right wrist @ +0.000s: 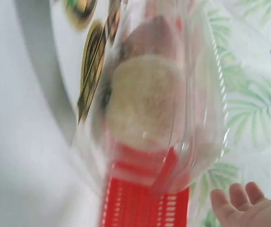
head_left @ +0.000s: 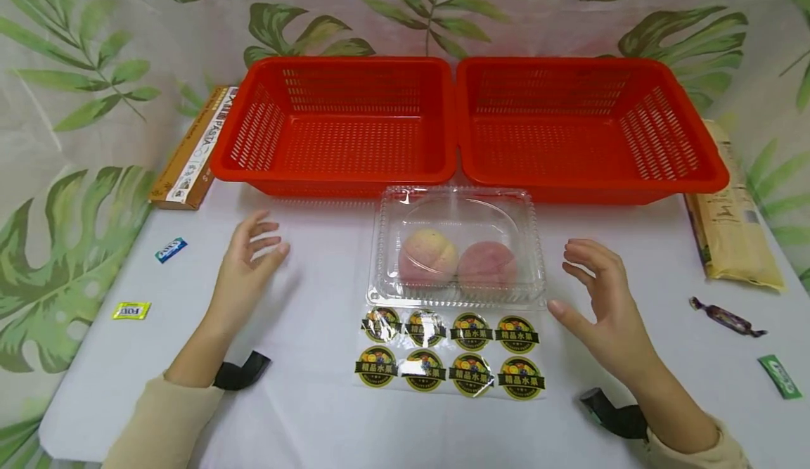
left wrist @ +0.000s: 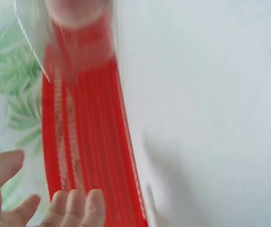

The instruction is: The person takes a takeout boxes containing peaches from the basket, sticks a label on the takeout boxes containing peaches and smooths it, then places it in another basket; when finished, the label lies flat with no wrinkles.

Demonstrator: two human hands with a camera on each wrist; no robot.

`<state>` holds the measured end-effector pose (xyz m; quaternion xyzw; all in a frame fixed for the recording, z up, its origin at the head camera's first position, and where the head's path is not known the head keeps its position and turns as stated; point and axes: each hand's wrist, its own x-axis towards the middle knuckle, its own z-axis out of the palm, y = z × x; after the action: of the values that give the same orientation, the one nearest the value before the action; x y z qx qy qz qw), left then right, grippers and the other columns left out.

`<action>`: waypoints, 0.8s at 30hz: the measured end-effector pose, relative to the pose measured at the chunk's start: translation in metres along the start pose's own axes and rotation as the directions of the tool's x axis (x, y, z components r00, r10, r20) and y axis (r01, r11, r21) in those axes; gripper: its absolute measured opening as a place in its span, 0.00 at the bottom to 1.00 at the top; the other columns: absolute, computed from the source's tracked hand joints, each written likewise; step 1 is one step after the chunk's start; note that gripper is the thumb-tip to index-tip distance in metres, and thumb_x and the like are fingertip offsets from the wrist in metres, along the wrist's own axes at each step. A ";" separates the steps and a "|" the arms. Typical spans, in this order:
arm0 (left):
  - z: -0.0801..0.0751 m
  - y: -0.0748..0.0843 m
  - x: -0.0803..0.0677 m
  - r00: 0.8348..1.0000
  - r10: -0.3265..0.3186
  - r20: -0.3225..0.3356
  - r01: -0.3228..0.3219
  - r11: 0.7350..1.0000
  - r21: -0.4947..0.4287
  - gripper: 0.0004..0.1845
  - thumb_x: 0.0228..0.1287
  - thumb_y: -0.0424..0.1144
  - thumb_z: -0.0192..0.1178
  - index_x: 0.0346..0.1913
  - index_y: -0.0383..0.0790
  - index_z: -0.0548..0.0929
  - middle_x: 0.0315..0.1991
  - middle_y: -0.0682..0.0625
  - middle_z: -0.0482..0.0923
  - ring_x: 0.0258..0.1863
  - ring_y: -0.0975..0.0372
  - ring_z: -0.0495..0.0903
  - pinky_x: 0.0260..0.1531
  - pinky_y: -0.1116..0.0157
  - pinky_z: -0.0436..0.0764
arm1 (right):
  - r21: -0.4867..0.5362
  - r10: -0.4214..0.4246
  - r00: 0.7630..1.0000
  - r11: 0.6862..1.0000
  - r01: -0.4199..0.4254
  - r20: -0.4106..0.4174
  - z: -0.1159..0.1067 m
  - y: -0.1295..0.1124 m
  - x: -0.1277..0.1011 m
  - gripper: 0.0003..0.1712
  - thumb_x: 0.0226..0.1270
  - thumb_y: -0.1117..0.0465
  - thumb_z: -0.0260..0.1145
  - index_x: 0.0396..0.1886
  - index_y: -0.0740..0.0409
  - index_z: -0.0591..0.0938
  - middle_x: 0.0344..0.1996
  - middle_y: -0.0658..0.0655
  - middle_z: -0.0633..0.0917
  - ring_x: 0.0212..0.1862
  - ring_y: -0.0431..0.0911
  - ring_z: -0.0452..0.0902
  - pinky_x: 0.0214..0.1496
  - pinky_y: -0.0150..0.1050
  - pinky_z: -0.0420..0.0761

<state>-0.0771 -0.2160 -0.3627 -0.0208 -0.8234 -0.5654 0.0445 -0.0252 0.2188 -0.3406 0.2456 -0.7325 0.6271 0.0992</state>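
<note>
While the right hand [head_left: 606, 302] hovers, the clear box [head_left: 458, 211] lies just leftward.

A red basket [head_left: 354, 142] is standing beside a second red basket [head_left: 544, 142] on the white surface [head_left: 316, 392]. A pasta box [head_left: 193, 152] is lying at their left, a beige bag [head_left: 734, 226] at their right. A blue packet [head_left: 171, 249] and yellow packet [head_left: 131, 310] are resting leftward, a purple sweet [head_left: 728, 318] and green packet [head_left: 780, 376] rightward. Leaf-patterned cloth [head_left: 430, 5] is filling the background.
</note>
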 end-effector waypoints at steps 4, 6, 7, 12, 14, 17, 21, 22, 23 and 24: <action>0.020 0.002 -0.029 0.984 0.052 0.171 -0.067 0.994 0.083 0.31 0.59 0.34 0.59 0.64 0.39 0.60 0.54 0.40 0.67 0.50 0.51 0.69 0.47 0.59 0.73 | -0.078 -0.136 0.991 0.988 0.136 0.012 0.021 -0.019 -0.005 0.37 0.55 0.58 0.67 0.53 0.80 0.61 0.58 0.65 0.58 0.58 0.52 0.55 0.62 0.33 0.58; 0.031 0.002 -0.042 0.967 0.058 0.249 -0.083 0.992 0.092 0.31 0.58 0.33 0.61 0.63 0.37 0.62 0.53 0.40 0.67 0.50 0.51 0.70 0.46 0.58 0.74 | -0.138 -0.190 0.981 0.971 0.193 0.037 0.032 -0.025 -0.008 0.36 0.57 0.53 0.65 0.50 0.79 0.64 0.56 0.64 0.61 0.58 0.51 0.55 0.61 0.33 0.58; 0.037 0.002 -0.047 0.957 0.055 0.285 -0.086 0.991 0.098 0.31 0.57 0.33 0.61 0.63 0.36 0.62 0.53 0.40 0.68 0.49 0.51 0.70 0.45 0.59 0.74 | -0.167 -0.216 0.974 0.960 0.224 0.060 0.036 -0.025 -0.009 0.35 0.57 0.52 0.65 0.49 0.79 0.65 0.55 0.65 0.63 0.58 0.51 0.56 0.60 0.33 0.58; 0.058 0.003 -0.068 0.906 0.035 0.421 -0.134 0.969 0.208 0.33 0.55 0.38 0.64 0.62 0.34 0.64 0.54 0.42 0.68 0.46 0.56 0.73 0.45 0.63 0.74 | -0.217 -0.207 0.943 0.939 0.266 0.261 0.049 -0.007 -0.024 0.31 0.58 0.50 0.64 0.50 0.70 0.70 0.51 0.66 0.68 0.58 0.48 0.60 0.59 0.31 0.60; 0.065 0.003 -0.072 0.898 0.045 0.437 -0.179 0.946 0.271 0.35 0.53 0.42 0.65 0.62 0.34 0.64 0.55 0.44 0.67 0.45 0.56 0.72 0.45 0.60 0.73 | -0.252 -0.111 0.929 0.945 0.208 0.353 0.051 0.000 -0.029 0.31 0.57 0.50 0.65 0.54 0.63 0.70 0.54 0.63 0.67 0.58 0.46 0.60 0.58 0.29 0.62; 0.073 0.001 -0.075 0.899 0.069 0.432 -0.239 0.904 0.354 0.39 0.48 0.46 0.68 0.61 0.33 0.65 0.54 0.44 0.66 0.47 0.54 0.67 0.48 0.56 0.69 | -0.330 0.028 0.895 0.934 0.134 0.445 0.053 0.008 -0.034 0.32 0.54 0.52 0.68 0.58 0.54 0.68 0.57 0.57 0.66 0.59 0.44 0.59 0.56 0.30 0.64; 0.083 -0.005 -0.074 0.902 0.127 0.412 -0.318 0.843 0.434 0.42 0.41 0.50 0.71 0.60 0.33 0.68 0.50 0.44 0.65 0.47 0.51 0.63 0.47 0.56 0.65 | -0.354 0.058 0.880 0.926 0.129 0.472 0.055 0.020 -0.035 0.32 0.51 0.55 0.70 0.57 0.53 0.69 0.57 0.55 0.67 0.59 0.45 0.60 0.57 0.30 0.62; 0.084 -0.007 -0.073 0.902 0.144 0.407 -0.334 0.830 0.447 0.42 0.40 0.51 0.71 0.59 0.33 0.69 0.49 0.44 0.65 0.45 0.51 0.63 0.46 0.56 0.65 | -0.344 0.055 0.877 0.930 0.129 0.476 0.056 0.023 -0.035 0.31 0.52 0.55 0.70 0.56 0.53 0.70 0.57 0.54 0.67 0.59 0.45 0.60 0.58 0.29 0.61; 0.086 -0.008 -0.073 0.901 0.160 0.403 -0.351 0.816 0.459 0.42 0.39 0.52 0.71 0.58 0.34 0.70 0.48 0.44 0.65 0.44 0.51 0.64 0.45 0.57 0.65 | -0.337 0.052 0.875 0.932 0.130 0.482 0.056 0.027 -0.035 0.31 0.52 0.55 0.69 0.56 0.54 0.70 0.56 0.54 0.67 0.59 0.45 0.60 0.59 0.29 0.59; 0.087 -0.009 -0.072 0.900 0.175 0.400 -0.365 0.804 0.470 0.42 0.38 0.52 0.71 0.57 0.35 0.71 0.47 0.45 0.65 0.43 0.52 0.64 0.44 0.57 0.64 | -0.332 0.051 0.873 0.934 0.130 0.485 0.056 0.029 -0.035 0.31 0.53 0.55 0.69 0.56 0.54 0.70 0.56 0.54 0.68 0.59 0.46 0.60 0.59 0.29 0.59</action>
<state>-0.0101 -0.1374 -0.4091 -0.2228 -0.9308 -0.2894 -0.0121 -0.0001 0.1757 -0.3926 0.3884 -0.8291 0.4009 -0.0322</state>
